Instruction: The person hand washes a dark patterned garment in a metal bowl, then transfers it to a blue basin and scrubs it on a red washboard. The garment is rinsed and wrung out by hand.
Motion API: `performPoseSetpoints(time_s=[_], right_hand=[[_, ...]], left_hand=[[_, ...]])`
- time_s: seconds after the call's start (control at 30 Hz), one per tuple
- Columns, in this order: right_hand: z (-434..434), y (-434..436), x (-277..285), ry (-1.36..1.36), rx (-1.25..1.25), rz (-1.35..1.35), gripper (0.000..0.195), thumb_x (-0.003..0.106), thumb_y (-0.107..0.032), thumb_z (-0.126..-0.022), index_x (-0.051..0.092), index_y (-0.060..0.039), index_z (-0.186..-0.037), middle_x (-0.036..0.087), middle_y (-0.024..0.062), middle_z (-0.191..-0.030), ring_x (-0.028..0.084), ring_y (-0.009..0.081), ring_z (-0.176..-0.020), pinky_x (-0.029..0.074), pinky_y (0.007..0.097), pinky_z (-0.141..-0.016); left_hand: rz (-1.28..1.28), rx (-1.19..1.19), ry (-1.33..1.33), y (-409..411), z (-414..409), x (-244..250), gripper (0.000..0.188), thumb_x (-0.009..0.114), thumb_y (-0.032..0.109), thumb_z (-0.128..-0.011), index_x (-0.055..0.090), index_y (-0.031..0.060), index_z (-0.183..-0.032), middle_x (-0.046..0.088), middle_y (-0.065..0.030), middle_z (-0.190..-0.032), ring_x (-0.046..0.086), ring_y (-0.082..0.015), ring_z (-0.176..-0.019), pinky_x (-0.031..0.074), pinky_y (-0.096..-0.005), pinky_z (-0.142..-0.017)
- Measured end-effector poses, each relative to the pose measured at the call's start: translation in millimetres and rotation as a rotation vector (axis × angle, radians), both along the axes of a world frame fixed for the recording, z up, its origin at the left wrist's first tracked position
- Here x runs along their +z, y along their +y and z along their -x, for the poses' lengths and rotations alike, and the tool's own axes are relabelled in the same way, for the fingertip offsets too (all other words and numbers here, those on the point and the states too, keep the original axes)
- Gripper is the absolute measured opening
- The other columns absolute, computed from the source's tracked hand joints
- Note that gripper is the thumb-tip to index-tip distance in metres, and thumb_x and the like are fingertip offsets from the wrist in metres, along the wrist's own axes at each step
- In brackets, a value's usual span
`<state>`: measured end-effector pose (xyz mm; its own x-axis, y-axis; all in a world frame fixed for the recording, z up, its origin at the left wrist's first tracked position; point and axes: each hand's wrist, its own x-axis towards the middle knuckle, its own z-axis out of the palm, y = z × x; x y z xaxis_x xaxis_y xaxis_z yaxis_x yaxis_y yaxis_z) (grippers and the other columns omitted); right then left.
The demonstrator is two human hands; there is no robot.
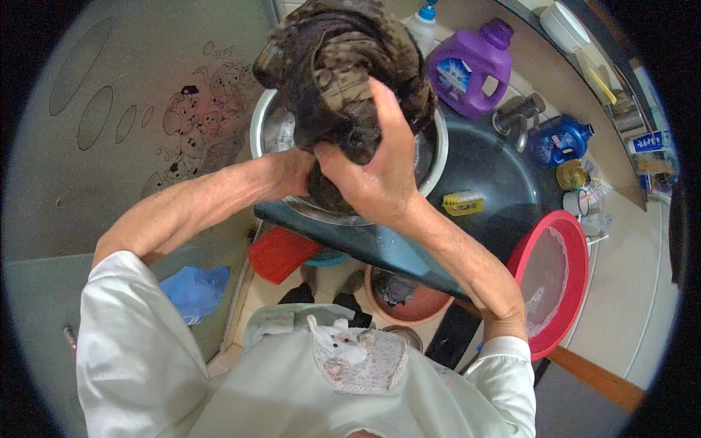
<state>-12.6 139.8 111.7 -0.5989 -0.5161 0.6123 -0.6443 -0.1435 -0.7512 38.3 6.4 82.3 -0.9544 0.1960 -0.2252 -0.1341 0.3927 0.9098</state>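
Bunched above a metal basin [441, 150] is a wet, dark brown patterned cloth [345, 71], which both hands grip. My right hand [378, 164] has its thumb and fingers around the cloth's lower part. My left hand [301, 172] holds it from the left and below; its fingers are mostly hidden behind the cloth. Some suds show inside the basin at the left. A yellow scrubbing brush [463, 203] with pale bristles lies on the dark sink top, to the right of my right hand.
A purple detergent jug [470, 68], a faucet [517, 117] and a blue bottle [559, 140] stand at the right. A red basin of soapy water [581, 284] is at the lower right. Below the counter are a red container [282, 254] and a tub [411, 312] with dark cloth.
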Motion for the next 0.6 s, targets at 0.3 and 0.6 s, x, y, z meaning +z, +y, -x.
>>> performPoseSetpoints(time_s=[0.3,0.6], right_hand=[[17,17,5,-0.109,0.070,-0.246,0.052,0.065,-0.010,-0.064,0.047,0.0091,-0.109,0.058,0.0181,-0.100,0.056,0.0235,-0.092,0.043,0.0306,-0.083],[67,57,15,-1.079,0.322,0.104,0.029,0.057,-0.011,-0.077,0.051,0.0029,-0.102,0.061,0.0157,-0.092,0.063,0.0269,-0.076,0.052,0.0375,-0.073]], left_hand=[[-0.868,0.079,-0.231,33,-9,-57,0.034,0.039,0.026,-0.092,0.050,0.0059,-0.116,0.056,-0.0057,-0.114,0.055,-0.0172,-0.103,0.045,-0.0328,-0.090],[-1.469,0.484,-0.260,31,-12,-52,0.065,0.041,0.055,-0.085,0.044,0.0020,-0.122,0.048,-0.0184,-0.123,0.044,-0.0287,-0.117,0.032,-0.0432,-0.101]])
